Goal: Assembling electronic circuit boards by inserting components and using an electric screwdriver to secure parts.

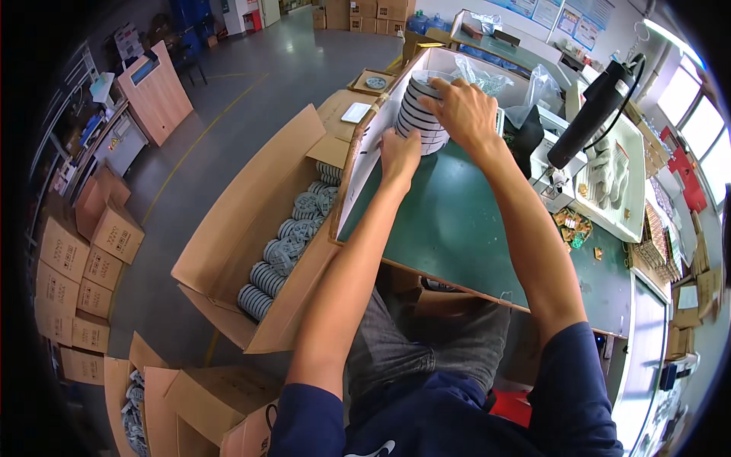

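Observation:
A tall stack of round grey-white discs with dark bands between them [417,114] stands at the far left of the green workbench [449,206], leaning slightly. Low on its near left side is my left hand [400,156], thumb up against the discs and the other fingers partly hidden. From the right, my right hand [466,107] grips the upper part of the stack, its fingers bent over the top rim. Behind the stack lie clear plastic bags [487,80].
Left of the bench, an open carton [236,221] holds rows of similar grey discs. A black cylindrical tool [590,114] hangs at the right. Beyond it, a white tray [636,221] contains gloves [608,179]. Small brass-coloured parts [571,226] lie nearby. Another open carton [164,381] stands lower left.

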Available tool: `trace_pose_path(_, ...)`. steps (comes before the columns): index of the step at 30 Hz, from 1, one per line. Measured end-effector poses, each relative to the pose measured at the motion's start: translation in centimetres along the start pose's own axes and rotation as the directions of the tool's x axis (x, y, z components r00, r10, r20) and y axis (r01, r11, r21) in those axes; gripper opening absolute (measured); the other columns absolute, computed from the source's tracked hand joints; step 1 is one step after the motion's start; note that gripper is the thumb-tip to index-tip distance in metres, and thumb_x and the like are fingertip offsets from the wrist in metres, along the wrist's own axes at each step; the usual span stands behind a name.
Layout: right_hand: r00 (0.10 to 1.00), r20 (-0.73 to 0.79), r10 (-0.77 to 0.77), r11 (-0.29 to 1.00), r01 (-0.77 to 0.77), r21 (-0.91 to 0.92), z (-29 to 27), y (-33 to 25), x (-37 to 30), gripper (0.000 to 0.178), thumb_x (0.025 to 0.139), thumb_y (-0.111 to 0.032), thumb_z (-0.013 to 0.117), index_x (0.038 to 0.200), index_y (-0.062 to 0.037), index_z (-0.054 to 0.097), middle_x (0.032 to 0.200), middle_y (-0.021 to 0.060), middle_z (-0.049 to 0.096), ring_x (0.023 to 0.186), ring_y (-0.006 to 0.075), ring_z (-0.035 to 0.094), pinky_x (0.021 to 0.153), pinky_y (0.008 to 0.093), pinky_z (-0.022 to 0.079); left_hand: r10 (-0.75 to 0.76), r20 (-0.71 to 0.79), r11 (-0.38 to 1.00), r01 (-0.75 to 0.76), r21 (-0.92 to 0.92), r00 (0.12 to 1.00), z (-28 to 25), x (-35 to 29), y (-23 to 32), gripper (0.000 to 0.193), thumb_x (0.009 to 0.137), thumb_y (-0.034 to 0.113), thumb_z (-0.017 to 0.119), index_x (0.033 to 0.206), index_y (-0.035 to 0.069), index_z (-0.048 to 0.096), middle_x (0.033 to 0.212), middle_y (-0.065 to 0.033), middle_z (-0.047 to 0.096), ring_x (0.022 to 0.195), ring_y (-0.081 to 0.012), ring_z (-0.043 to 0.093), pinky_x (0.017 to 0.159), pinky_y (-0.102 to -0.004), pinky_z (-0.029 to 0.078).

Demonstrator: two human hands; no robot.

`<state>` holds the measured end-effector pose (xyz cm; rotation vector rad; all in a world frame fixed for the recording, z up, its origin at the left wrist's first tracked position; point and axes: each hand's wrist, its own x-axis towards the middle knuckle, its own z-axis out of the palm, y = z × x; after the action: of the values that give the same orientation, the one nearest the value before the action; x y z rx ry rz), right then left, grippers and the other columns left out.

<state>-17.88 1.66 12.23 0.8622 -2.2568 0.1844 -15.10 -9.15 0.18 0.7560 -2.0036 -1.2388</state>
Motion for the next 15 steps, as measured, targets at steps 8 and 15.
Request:
trace_pose_path(8, 0.999, -0.015, 0.042, 0.999, -0.041, 0.030, 2.5, 1.0, 0.5, 0.045, 0.094, -0.054, 0.062, 0.127, -0.0241, 0.069, 0.117, 0.0093, 0.071, 0.108, 0.0373, 0.066, 0.086, 0.0520, 0.053, -0.143, 0.378, 0.857, 0.306, -0.416, 0.915, -0.7, 0.6, 0.1, 0.033, 0.096, 0.028, 0.059, 0.098, -0.006, 0.059, 0.087, -0.0087, 0.059, 0.080, -0.0186, 0.063, 0.074, -0.0307, 0.056)
trace_pose_path(15, 0.994, -0.103, 0.043, 0.999, -0.045, -0.013, 3.3, -1.5, 0.2, 0.053, 0.094, -0.058, 0.061, 0.134, -0.0243, 0.065, 0.130, 0.0072, 0.067, 0.122, 0.0405, 0.058, 0.098, 0.0547, 0.048, -0.021, 0.173, 0.952, 0.073, -0.299, 0.985, -1.7, -1.2, -2.6, 0.042, 0.096, 0.027, 0.061, 0.119, -0.008, 0.061, 0.083, -0.0067, 0.057, 0.076, -0.0166, 0.061, 0.070, -0.0297, 0.054)
